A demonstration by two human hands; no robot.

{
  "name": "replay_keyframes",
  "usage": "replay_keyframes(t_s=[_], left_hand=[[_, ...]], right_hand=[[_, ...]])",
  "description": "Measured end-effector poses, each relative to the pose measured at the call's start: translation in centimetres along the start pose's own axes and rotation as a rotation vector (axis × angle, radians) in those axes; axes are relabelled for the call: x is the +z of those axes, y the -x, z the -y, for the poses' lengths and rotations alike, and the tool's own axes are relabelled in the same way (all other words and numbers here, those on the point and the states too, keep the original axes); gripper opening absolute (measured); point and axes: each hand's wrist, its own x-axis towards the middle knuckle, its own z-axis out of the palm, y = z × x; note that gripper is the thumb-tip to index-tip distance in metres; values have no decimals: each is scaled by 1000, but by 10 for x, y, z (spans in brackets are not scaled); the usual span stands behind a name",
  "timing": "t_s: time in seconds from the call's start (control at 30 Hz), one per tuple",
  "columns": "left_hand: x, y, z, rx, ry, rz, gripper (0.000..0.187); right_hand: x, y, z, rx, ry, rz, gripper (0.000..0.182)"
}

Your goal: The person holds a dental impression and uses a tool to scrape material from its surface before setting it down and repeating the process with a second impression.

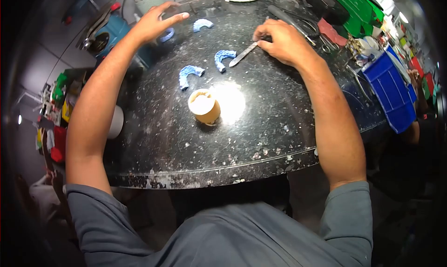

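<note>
My right hand (284,41) has its fingers closed at the end of a metal spatula (243,54), whose flat blade points down-left over the black bench. My left hand (156,24) is raised at the far left, fingers apart, holding nothing. Just below it sits a blue curved piece (167,35), partly hidden. Several blue horseshoe-shaped pieces that look like dental moulds lie on the bench: one at the back (203,24), one near the blade tip (223,60) and one further left (190,76). Nearer me stands a tan cup (206,109) with white material on top.
The black bench (260,141) is speckled with white spots. Blue trays (391,87) and a green box (356,10) stand at the right. Scissors (326,45) and a cable lie at the back right. A blue machine (114,34) and a white container (116,122) are at the left.
</note>
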Motion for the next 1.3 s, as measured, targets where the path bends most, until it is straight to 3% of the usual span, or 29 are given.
replay_keyframes(t_s=[0.17,0.27,0.3,0.37,0.43,0.53,0.63,0.67,0.77,0.9,0.97,1.07,1.1,1.17,1.2,1.3], left_hand=[[-31,40,-26,169,-247,-62,42],[-26,65,-27,-71,-45,155,40],[-26,77,-42,-121,-73,230,52],[-16,104,-75,-188,-98,300,52],[-3,126,-100,-243,-178,248,42],[15,138,-99,-254,29,105,29],[25,140,-102,-287,78,63,21],[28,141,-100,-270,135,15,20],[31,142,-92,-275,268,-54,15],[26,152,-89,-270,563,-227,11],[15,156,-91,-346,1041,-139,16],[12,160,-95,-421,1591,-69,33],[10,162,-101,-423,1723,-51,34],[12,164,-116,-485,1716,-65,43],[12,166,-118,-489,1765,9,47],[11,174,-133,-534,1857,94,64]], right_hand=[[-1,1,-6,-28,16,-24,12],[-4,2,-5,33,-52,67,13],[-5,2,-5,30,-53,68,13],[-7,1,-4,110,-200,150,14],[-7,4,2,102,-208,128,14],[-6,4,7,123,-214,166,15],[11,4,4,-39,-246,-15,15],[15,1,5,30,-387,103,14],[16,4,12,-111,-287,-26,13],[-7,7,37,192,-365,190,17],[-5,12,33,114,-188,108,17],[-25,14,46,237,-71,28,17],[-16,9,41,142,-158,-189,13],[-14,3,49,179,-568,-338,10],[-6,2,67,15,-983,-444,9],[-3,17,101,-125,-1408,-272,13]])
